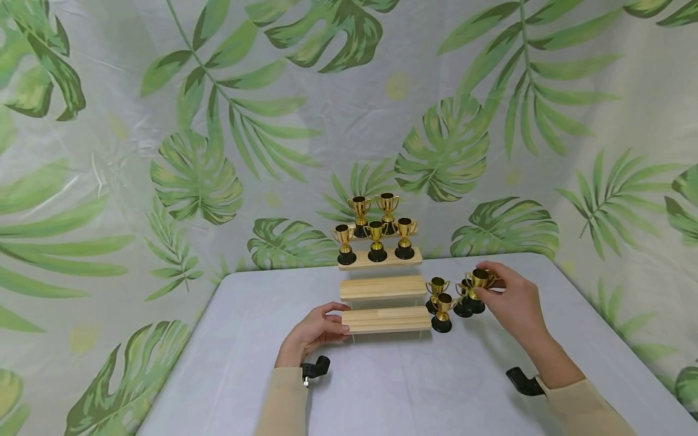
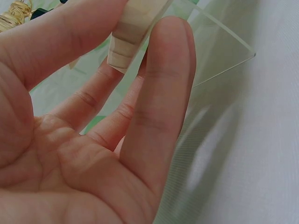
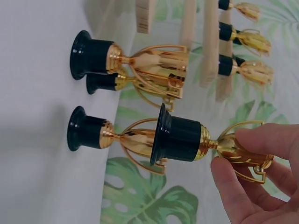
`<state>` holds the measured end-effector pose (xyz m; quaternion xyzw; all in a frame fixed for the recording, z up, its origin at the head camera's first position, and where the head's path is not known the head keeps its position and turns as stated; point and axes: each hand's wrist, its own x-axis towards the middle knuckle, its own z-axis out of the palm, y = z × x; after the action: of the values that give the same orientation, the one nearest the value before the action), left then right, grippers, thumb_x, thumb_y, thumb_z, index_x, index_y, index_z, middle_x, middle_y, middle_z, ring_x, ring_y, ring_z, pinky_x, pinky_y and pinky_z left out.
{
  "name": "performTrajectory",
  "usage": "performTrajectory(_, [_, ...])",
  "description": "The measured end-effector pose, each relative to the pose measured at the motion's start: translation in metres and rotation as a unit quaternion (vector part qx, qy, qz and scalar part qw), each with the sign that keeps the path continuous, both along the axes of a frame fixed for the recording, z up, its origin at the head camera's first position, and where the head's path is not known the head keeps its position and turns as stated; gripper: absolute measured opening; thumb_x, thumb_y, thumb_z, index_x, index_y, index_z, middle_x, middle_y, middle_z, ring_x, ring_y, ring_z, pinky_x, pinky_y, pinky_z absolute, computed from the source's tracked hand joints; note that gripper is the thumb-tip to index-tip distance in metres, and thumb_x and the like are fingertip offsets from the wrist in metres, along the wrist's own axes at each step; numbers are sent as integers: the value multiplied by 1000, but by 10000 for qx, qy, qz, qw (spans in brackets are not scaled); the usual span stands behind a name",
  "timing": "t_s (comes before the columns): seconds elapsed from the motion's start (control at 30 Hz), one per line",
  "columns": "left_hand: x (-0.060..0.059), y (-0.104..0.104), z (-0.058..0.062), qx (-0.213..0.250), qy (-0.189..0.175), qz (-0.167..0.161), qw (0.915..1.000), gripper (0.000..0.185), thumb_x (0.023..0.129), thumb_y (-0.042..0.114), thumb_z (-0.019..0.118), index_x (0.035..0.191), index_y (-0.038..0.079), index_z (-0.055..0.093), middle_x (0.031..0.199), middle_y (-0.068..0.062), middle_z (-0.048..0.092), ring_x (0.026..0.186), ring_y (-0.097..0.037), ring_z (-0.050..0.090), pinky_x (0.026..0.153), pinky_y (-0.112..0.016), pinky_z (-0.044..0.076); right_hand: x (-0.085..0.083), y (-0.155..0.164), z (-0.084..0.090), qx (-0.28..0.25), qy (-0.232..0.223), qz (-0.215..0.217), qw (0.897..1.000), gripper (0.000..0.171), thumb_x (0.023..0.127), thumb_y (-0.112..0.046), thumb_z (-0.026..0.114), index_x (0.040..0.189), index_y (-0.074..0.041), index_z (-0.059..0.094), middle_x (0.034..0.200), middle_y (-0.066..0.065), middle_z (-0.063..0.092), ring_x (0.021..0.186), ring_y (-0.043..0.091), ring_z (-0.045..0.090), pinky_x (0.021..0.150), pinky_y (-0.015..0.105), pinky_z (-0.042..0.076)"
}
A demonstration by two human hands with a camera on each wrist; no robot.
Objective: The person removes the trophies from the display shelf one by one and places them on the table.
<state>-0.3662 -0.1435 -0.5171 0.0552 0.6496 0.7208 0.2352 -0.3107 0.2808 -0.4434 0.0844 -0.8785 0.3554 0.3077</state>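
Between the left edge and the middle of the tabletop, a pale sleeve reached in from the near edge, a black device strapped at its wrist. The left hand grasped the left end of a rack's front plank, with one digit across the front and other fingers behind.

The rack ran back from there toward the tabletop's far edge, its four wooden planks rising like steps on clear supports. On the third plank from the front stood three gold cups on black bases: a left cup, a middle cup and a right cup, upright in a row. Behind them on the back plank, two more cups stood side by side, their bases partly hidden.

Just beside the rack's right end, two cups stood upright on the tabletop, a farther cup and a nearer cup, overlapping in view. A little farther toward the right edge stood a third cup, partly covered in the head view by the held cup.

That held cup was upright, raised off the tabletop toward the far right corner, its bowl pinched between the thumb and fingers of the right hand. Whether it touched the third cup could not be told. Rightmost, another sleeve with a second device came from the near right corner.
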Motion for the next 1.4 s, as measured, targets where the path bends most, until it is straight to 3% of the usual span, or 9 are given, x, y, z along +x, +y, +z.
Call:
performTrajectory(0.77, [-1, -1, -1, -49, -22, 15, 10000, 59, 80, -4, 78, 134, 4, 56, 102, -17, 67, 86, -24, 69, 80, -39, 60, -1, 2, -34, 103, -676, -59, 9976, 47, 81, -8, 83, 124, -15, 66, 100, 10, 72, 86, 31, 71, 59, 29, 56])
performTrajectory(1.4, [-2, 0, -2, -15, -3, 21, 10000, 58, 81, -4, 77, 134, 4, 56, 101, -17, 68, 86, -24, 70, 79, -38, 60, -4, 3, -53, 217, -835, -32, 9963, 44, 81, -6, 81, 122, -14, 65, 97, 11, 70, 84, 32, 70, 55, 31, 53])
